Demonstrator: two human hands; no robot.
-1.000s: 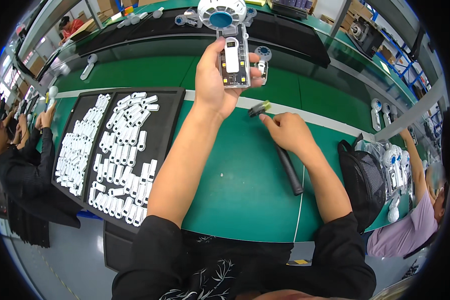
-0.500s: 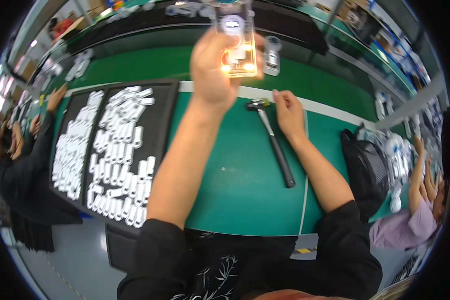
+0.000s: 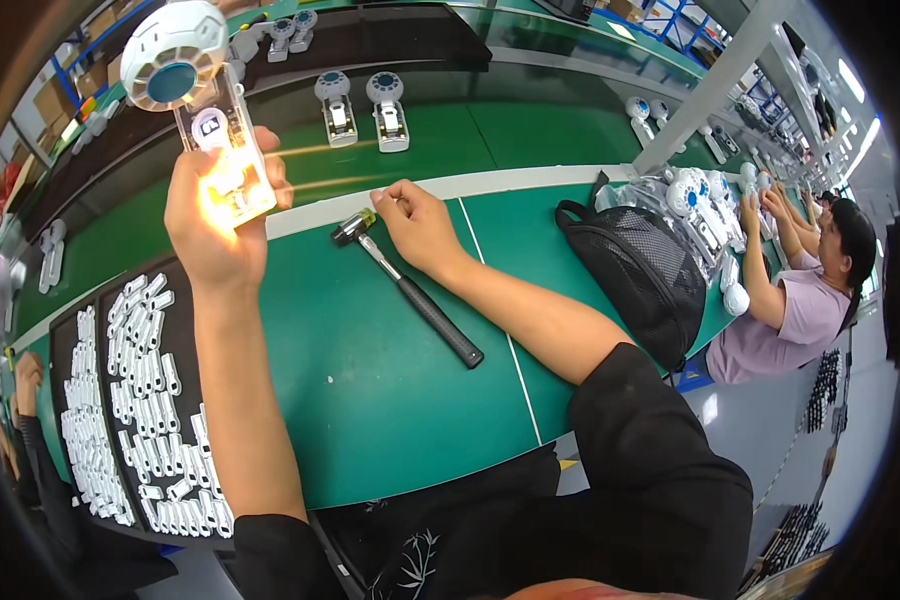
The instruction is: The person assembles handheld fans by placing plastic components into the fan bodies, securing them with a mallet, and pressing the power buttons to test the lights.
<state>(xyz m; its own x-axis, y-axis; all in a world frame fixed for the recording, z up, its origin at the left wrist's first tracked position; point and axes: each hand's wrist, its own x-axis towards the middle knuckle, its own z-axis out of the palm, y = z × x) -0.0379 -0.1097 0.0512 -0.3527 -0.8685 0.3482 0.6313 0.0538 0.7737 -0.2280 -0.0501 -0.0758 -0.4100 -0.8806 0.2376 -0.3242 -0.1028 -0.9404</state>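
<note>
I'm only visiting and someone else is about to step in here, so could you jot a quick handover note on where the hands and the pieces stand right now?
Left hand: raised, gripping the white handheld fan with a clear body and round head; a light glows inside its body.
Right hand: resting on the green table, fingertips at the head of the small black-handled hammer, not gripping it.
Black trays of small white plastic parts lie to the left.
Two more white fans stand on the dark belt behind.
Done: fan picked up.
Left: hammer not yet lifted.
</note>
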